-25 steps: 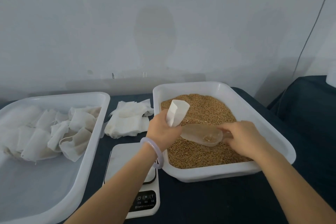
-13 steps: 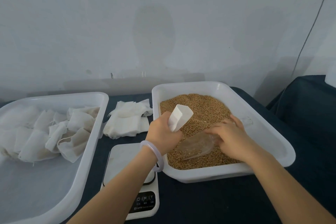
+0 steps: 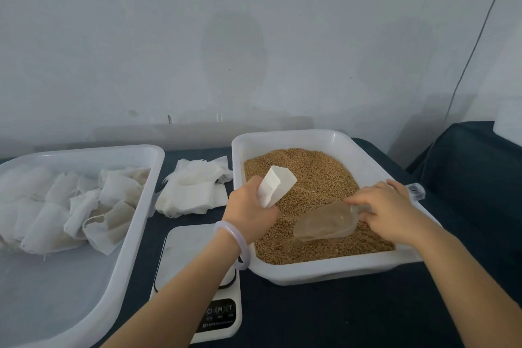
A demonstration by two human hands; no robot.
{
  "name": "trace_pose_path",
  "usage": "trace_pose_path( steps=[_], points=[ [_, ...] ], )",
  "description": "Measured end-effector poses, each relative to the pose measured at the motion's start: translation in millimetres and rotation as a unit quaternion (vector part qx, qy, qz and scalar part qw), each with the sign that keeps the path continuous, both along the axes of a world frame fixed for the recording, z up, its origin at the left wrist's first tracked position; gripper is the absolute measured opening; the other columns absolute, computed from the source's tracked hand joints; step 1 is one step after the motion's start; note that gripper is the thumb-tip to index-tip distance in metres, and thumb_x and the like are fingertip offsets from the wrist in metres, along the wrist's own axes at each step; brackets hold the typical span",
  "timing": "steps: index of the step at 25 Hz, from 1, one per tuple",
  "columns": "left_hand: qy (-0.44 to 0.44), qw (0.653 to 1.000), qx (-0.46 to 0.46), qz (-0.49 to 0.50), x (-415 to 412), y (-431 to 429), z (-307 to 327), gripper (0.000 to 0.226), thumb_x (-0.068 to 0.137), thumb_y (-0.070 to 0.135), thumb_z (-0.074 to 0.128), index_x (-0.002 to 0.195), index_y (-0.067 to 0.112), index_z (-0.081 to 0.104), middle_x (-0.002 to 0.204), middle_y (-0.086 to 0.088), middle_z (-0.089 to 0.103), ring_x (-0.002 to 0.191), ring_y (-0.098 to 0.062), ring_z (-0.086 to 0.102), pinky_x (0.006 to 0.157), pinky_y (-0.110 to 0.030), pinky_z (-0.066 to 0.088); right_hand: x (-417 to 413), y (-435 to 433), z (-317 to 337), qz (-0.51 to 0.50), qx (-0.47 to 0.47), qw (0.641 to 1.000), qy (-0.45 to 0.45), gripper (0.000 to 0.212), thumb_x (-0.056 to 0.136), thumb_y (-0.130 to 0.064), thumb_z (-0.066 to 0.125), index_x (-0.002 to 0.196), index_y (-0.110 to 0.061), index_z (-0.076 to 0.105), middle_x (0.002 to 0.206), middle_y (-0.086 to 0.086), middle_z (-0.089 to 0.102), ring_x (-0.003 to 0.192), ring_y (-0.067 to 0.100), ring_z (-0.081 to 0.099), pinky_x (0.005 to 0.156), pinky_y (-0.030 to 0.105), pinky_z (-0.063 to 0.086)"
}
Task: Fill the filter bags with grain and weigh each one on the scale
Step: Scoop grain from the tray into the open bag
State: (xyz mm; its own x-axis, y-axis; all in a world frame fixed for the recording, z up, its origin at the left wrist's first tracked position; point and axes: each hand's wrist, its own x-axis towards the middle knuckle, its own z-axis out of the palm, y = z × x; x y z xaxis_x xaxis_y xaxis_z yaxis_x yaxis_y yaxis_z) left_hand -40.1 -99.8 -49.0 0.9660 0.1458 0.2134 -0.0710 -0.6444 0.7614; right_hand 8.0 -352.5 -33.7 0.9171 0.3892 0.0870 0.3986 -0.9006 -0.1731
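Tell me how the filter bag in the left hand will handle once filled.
Probably floppy: the filter bag looks like thin fabric, held open by the left hand. Likely light: it stands up from the grip without drooping. Bags in the left tray lie slumped, so it may sag once loaded.

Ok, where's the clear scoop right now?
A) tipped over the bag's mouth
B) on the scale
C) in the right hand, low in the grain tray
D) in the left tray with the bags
C: the right hand grips the clear scoop, its bowl down on the grain inside the white tray, apart from the filter bag held in the left hand.
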Motion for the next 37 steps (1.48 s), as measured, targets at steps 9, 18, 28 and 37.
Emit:
trace_pose_path(
  steps=[9, 18, 28, 37],
  points=[
    [-0.004, 0.999, 0.047, -0.017, -2, -5, 0, 0.024, 0.079, 0.011, 0.06, 0.101, 0.015, 0.051, 0.08, 0.007, 0.051, 0.076, -0.015, 0.054, 0.059, -0.025, 0.048, -14, -16, 24, -0.027, 0.097, 0.994, 0.042, 0.039, 0.089, -0.015, 0.061, 0.124, -0.033, 0.057, 0.127, -0.013, 0.058, 0.123, 0.009, 0.048, 0.114, 0.048, 0.022],
    [0.015, 0.998, 0.06, 0.009, 1, -8, 1, 0.026, 0.077, 0.012, 0.061, 0.101, 0.016, 0.051, 0.08, 0.008, 0.051, 0.077, -0.016, 0.055, 0.068, -0.035, 0.055, -15, -14, 99, 0.001, 0.108, 0.993, -0.038, 0.035, 0.09, -0.015, 0.061, 0.119, -0.034, 0.062, 0.119, -0.014, 0.061, 0.121, 0.016, 0.049, 0.11, 0.044, 0.029],
    [0.007, 0.999, 0.019, 0.026, -3, -7, 0, 0.022, 0.075, 0.014, 0.061, 0.094, 0.015, 0.052, 0.079, 0.002, 0.057, 0.072, -0.017, 0.059, 0.061, -0.037, 0.056, -5, 37, 138, 0.085, -0.043, 0.981, -0.172, 0.038, 0.09, -0.014, 0.058, 0.121, -0.035, 0.06, 0.118, -0.015, 0.059, 0.124, 0.009, 0.036, 0.112, 0.035, -0.013],
    [0.0, 1.0, 0.024, 0.019, -2, -6, -1, 0.022, 0.075, 0.016, 0.063, 0.093, 0.017, 0.05, 0.077, 0.006, 0.053, 0.072, -0.015, 0.056, 0.06, -0.032, 0.054, -7, 47, 145, 0.085, -0.055, 0.976, -0.191, 0.037, 0.087, -0.013, 0.063, 0.119, -0.033, 0.063, 0.121, -0.012, 0.06, 0.125, 0.011, 0.035, 0.111, 0.031, -0.014]
  ],
)
